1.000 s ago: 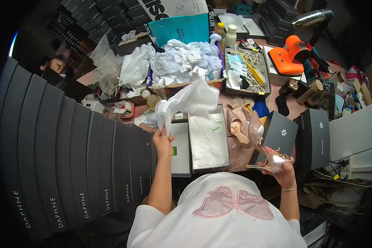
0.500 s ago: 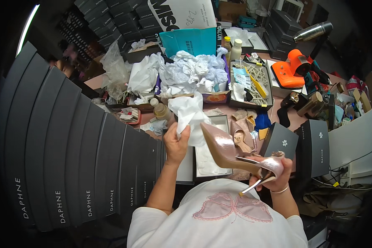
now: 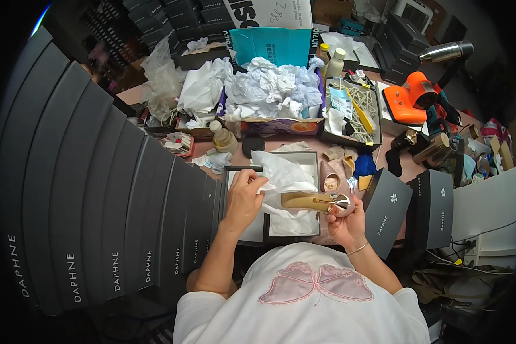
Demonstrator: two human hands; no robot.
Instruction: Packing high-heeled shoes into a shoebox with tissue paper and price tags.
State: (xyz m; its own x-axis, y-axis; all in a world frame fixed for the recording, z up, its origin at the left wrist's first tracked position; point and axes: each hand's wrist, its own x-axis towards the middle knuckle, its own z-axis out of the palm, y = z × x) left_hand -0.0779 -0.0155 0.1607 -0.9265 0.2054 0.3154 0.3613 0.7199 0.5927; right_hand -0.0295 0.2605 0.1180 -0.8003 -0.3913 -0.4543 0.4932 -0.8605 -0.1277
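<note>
My right hand (image 3: 348,225) grips a high-heeled shoe (image 3: 307,200) by its heel end. The shoe lies sideways over an open shoebox (image 3: 309,166), its tan sole showing and its toe pointing left. My left hand (image 3: 245,198) pinches a sheet of white tissue paper (image 3: 281,175), which spreads against the shoe's toe and over the box. More white paper lines the box. A second pink shoe (image 3: 330,179) rests on the table just right of the box, partly hidden by scraps.
A wall of stacked dark shoeboxes (image 3: 92,189) rises close at my left. Behind are a carton of crumpled paper (image 3: 278,127), a tray of sticks with a yellow brush (image 3: 352,129) and a glass bottle (image 3: 223,139). Dark boxes (image 3: 387,209) and an orange device (image 3: 404,106) stand right.
My right hand has turned the shoe from tilted upright to sideways and lowered it over the box. My left hand has brought the tissue paper down to the shoe's toe.
</note>
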